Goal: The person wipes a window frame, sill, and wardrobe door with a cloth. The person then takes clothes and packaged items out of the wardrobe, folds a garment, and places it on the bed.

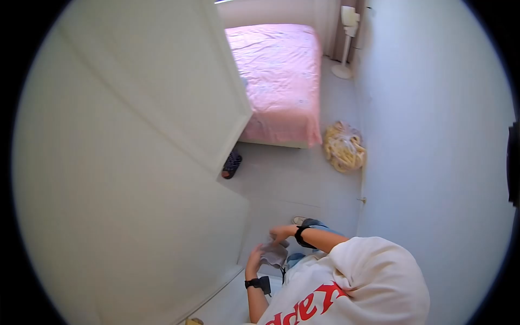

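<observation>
A greyish piece of cloth hangs between my two hands, in front of my white shirt with red letters. My left hand has its fingers closed on the cloth's left edge. At the cloth's upper side, my right hand is closed on it, slightly blurred. A black band with a small dark box sits on my left wrist, and another black band circles my right wrist. What kind of garment or cloth this is, I cannot make out.
A pale panel rises close on my left, a white wall on my right. Ahead are a bed with a pink cover, a white standing fan, a clear bag of yellowish items and a dark shoe on the floor.
</observation>
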Available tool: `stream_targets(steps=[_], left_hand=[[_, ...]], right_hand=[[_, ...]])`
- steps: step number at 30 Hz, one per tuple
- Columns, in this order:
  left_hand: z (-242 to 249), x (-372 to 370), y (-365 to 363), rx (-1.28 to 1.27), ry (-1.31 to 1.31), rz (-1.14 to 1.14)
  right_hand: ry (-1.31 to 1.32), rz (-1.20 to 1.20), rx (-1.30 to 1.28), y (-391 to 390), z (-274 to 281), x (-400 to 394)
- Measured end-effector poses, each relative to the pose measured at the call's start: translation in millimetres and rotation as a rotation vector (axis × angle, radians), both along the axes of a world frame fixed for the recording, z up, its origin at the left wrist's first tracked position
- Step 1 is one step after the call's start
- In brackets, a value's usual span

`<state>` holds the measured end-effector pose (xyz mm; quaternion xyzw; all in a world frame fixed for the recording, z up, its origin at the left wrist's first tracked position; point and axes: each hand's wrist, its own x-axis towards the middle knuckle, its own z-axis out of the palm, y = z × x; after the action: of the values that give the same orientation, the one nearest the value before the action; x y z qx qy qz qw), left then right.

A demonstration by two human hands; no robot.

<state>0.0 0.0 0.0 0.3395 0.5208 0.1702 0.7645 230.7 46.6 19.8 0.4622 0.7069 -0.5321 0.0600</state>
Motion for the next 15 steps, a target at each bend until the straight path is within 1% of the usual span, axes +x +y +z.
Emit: stream_targets(steps=[2, 3, 4, 5, 6, 7, 8, 9, 10, 12, 13, 15], left_hand=[[0.1, 25.7, 3.4, -0.130, -0.043, -0.052], [-1.1, 1.9, 8.7, -0.179, -0.020, -0.045], [-8.2, 1.8, 11.0, -0.228, -0.043, -0.036], [-28.7, 47.3, -9.8, -0.306, -0.123, -0.032], [-29.6, 71.3, 7.8, -0.265, -0.114, -0.048], [-30.0, 69.2, 14.9, -0.227, -0.098, -0.046], [-39.1, 96.0, 14.8, -0.196, -0.118, -0.049], [-41.9, 96.9, 19.4, -0.159, -0.103, -0.050], [-41.7, 95.7, 18.6, -0.166, -0.088, -0.050], [-41.5, 124.0, 32.3, -0.139, -0.092, -0.054], [-32.6, 136.6, 36.7, -0.168, -0.134, -0.020], [-13.6, 179.3, 52.2, -0.172, -0.099, 0.062]], right_hand=[[-0.062, -0.157, -0.051, -26.0, -2.9, 29.6], [-0.004, -0.224, -0.091, -32.8, -8.9, 9.5], [0.008, -0.287, -0.127, -44.5, -9.1, 15.5], [-0.044, -0.354, -0.181, -75.1, -6.6, 61.2], [-0.033, -0.428, -0.086, -66.4, -0.9, 79.4], [-0.033, -0.456, -0.097, -62.0, 1.6, 77.4], [-0.070, -0.488, -0.107, -62.5, 5.6, 102.5], [-0.069, -0.520, -0.120, -59.8, 8.6, 103.8], [-0.003, -0.539, -0.133, -61.9, 4.0, 103.3], [0.106, -0.577, -0.108, -45.0, -2.4, 129.6], [0.117, -0.594, 0.017, -41.3, -16.9, 136.4], [0.104, -0.620, 0.257, -33.0, -29.4, 160.5]])
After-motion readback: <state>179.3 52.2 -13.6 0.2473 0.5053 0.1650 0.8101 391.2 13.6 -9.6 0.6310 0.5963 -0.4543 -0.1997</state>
